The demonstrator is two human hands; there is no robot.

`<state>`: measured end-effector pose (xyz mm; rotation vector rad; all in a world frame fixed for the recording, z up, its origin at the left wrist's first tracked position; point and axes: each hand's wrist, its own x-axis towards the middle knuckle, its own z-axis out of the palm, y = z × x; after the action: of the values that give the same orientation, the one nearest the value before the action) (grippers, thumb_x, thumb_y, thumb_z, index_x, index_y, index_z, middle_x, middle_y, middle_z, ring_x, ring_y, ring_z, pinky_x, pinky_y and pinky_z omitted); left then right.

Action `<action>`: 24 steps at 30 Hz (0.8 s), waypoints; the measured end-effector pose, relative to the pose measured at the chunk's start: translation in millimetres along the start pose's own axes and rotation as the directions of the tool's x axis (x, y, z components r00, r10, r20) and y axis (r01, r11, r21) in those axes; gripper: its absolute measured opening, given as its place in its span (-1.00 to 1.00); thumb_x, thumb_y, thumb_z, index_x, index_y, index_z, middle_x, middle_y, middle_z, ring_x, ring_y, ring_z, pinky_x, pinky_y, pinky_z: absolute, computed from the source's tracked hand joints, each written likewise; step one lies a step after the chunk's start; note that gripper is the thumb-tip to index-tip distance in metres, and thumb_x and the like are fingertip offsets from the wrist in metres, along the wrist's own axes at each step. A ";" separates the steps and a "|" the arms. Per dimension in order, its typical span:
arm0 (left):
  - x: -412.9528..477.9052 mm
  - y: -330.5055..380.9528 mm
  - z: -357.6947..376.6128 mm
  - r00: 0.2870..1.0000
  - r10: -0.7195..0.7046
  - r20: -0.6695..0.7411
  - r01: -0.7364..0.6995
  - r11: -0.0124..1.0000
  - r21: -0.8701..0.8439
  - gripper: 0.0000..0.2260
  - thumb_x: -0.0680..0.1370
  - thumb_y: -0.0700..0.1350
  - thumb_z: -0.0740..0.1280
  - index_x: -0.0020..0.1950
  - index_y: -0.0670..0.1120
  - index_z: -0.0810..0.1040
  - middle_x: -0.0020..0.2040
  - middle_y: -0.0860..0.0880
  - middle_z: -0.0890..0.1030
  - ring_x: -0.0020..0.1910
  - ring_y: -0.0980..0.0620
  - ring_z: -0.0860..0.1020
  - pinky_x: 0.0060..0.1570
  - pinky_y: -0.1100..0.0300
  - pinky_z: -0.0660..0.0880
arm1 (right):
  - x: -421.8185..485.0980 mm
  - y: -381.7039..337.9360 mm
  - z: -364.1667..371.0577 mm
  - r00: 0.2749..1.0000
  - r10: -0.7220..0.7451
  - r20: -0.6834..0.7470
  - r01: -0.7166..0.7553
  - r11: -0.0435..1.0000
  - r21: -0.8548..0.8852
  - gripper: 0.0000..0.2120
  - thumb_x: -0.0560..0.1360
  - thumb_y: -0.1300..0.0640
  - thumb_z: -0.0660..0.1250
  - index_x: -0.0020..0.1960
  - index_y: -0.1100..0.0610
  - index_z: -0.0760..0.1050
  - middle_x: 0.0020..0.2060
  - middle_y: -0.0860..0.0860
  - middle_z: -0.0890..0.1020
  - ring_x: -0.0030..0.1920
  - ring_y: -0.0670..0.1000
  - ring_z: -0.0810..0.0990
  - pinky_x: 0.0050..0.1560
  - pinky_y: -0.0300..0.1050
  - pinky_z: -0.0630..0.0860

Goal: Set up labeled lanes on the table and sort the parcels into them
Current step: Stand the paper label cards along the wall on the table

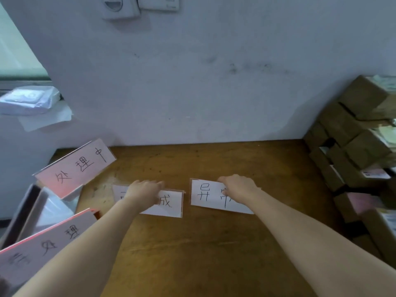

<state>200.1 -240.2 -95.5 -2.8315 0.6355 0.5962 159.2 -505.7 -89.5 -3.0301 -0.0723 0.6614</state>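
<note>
At the middle of the brown wooden tabletop (203,243), in the head view, the left hand (145,189) is pressing flat, fingers spread, on a white handwritten label card in a clear stand (169,202), while the right hand (239,187) is resting over the top edge of a second white handwritten label card (205,196) just beside it; whether those fingers are pinching it I cannot tell. Both cards are lying with long axes running along the far edge, writing facing the person. Two pink-tinted label signs (75,166) are sitting off the left edge, tilted, seemingly not yet placed. The brown cardboard parcels (351,133) are standing stacked at the right edge, unsorted, so lane setup looks about half done and sorting is entirely left.
</note>
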 end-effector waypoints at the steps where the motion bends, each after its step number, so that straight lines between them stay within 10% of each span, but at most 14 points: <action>1: 2.0 -1.8 -1.1 1.000 -0.015 0.016 0.015 1.000 -0.001 -0.66 0.57 -0.02 0.29 0.35 0.03 0.38 0.16 0.02 0.58 0.13 -0.01 0.54 0.03 0.12 0.44 | 0.4 0.5 2.5 1.000 0.003 -0.001 -0.003 1.000 0.003 -0.70 0.62 0.15 0.21 0.34 0.03 0.40 0.08 0.08 0.59 0.02 0.10 0.58 -0.10 -0.02 0.51; 24: 149.5 153.9 -117.3 0.993 -0.035 -0.109 0.036 0.999 0.012 -0.67 0.59 0.00 0.26 0.35 0.08 0.36 0.23 -0.02 0.55 0.17 -0.06 0.54 -0.03 0.11 0.44 | 36.9 225.3 -51.7 0.971 0.168 -0.170 -0.174 0.985 -0.017 -0.70 0.57 0.15 0.26 0.30 0.00 0.43 0.08 0.06 0.61 0.08 0.10 0.58 -0.10 -0.03 0.48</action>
<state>296.1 -463.1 -65.2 -2.8709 0.6036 0.4322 222.7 -730.0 -68.7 -3.1339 0.1876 0.4141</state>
